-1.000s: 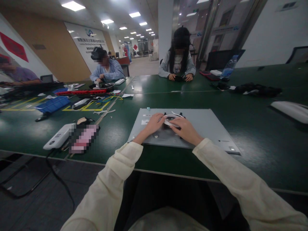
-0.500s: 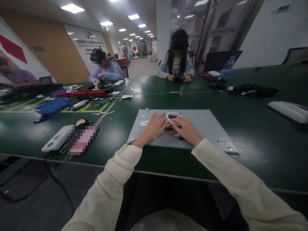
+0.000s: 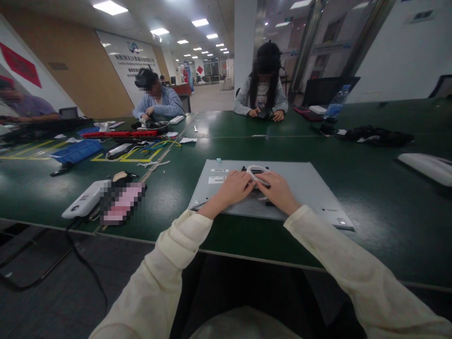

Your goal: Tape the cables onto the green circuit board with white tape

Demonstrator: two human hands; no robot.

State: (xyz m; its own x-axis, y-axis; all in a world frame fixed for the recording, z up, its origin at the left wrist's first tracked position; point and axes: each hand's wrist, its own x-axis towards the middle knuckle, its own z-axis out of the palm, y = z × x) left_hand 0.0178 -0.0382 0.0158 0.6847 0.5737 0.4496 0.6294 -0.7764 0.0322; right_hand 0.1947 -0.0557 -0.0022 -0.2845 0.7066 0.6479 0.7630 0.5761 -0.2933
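Note:
A flat grey metal panel (image 3: 310,188) lies on the green table in front of me. Both my hands meet over its middle. My left hand (image 3: 236,186) and my right hand (image 3: 278,189) are closed in a pinch on a white ring-shaped part (image 3: 257,170) that rises just above my fingertips. A small dark fitting on the panel sits under the hands and is mostly hidden. Cream sleeves cover both my forearms.
Left of the panel lie a white device (image 3: 85,198) and a blurred pink item (image 3: 122,203). Farther left are a blue tray (image 3: 77,150), a red strip and cables. Two people sit across the table, another at far left. A white object (image 3: 425,165) lies at right.
My hands have drawn slightly toward me over the panel, and the white ring now stands a little higher above my fingers. Otherwise the scene is the same.

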